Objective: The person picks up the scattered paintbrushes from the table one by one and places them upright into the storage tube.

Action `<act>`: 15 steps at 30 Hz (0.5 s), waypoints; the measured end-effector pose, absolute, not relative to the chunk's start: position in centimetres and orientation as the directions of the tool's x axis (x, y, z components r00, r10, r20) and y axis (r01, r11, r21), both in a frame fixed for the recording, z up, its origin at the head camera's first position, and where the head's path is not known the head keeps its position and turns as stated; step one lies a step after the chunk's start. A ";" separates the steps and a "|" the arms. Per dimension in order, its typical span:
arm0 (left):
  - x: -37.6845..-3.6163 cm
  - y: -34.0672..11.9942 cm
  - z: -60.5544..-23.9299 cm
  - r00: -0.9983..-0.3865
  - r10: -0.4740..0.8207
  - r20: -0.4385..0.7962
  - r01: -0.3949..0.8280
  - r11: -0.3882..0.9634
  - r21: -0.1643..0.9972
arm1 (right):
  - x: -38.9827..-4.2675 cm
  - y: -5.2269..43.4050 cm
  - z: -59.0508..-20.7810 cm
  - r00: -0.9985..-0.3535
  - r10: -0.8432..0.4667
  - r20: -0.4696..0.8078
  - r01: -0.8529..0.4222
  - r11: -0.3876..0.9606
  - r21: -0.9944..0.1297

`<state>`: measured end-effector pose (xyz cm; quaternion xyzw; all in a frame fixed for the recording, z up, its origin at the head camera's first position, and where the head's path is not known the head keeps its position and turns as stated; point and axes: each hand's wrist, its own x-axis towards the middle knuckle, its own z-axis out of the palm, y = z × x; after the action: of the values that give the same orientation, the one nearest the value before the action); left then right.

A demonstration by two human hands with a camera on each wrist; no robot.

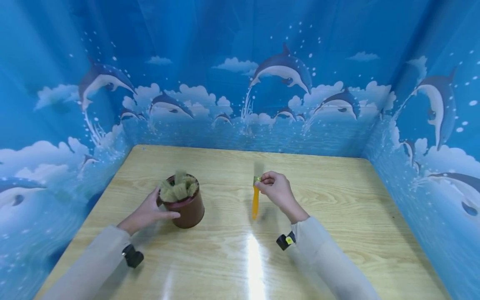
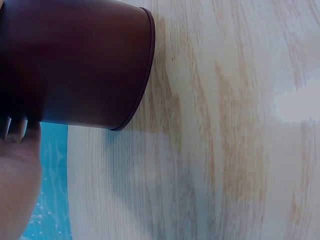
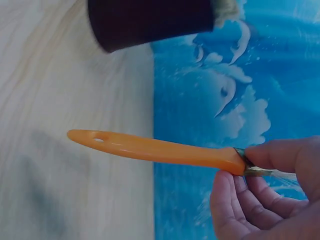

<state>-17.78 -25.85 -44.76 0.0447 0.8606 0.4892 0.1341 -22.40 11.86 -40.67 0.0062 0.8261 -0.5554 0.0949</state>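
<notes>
A dark reddish-brown cylindrical container (image 1: 190, 213) stands on the table's left half, with several brushes inside, their pale bristles (image 1: 179, 191) pointing up. My left hand (image 1: 148, 212) grips it from the left side, thumb across the front. The left wrist view shows the container's wall (image 2: 80, 65) and my left fingers reaching behind it. Over the middle of the table, my right hand (image 1: 278, 191) pinches a paintbrush (image 1: 256, 202) by its metal band. Its orange handle (image 3: 155, 150) points down toward me and its bristles point away. The bristles are blurred in the head view.
The wooden table (image 1: 337, 200) has light grain and a bright glare near its front. Blue curtains (image 1: 225, 54) printed with dolphins hang along the back and both sides. The container stands to the left of the paintbrush, with a stretch of table between them.
</notes>
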 end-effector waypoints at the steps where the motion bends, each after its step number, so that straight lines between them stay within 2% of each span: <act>1: -17.8 -25.8 -44.8 -0.960 0.210 -0.184 -0.052 0.512 0.857 | -22.5 11.5 -40.3 -0.981 -0.108 -0.162 0.111 0.371 -0.922; 8: -17.9 -25.9 -45.0 -0.960 0.219 -0.176 -0.044 0.503 0.863 | -22.7 9.2 -37.5 -0.979 -0.150 -0.137 0.077 0.350 -0.934; 15: -17.9 -25.9 -45.1 -0.960 0.216 -0.177 -0.045 0.506 0.862 | -22.7 6.8 -35.0 -0.978 -0.205 -0.031 -0.037 0.319 -0.947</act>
<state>-17.91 -25.93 -45.14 0.0497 0.8576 0.4947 0.1320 -22.72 6.80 -34.99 -0.0749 0.8087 -0.5789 0.0727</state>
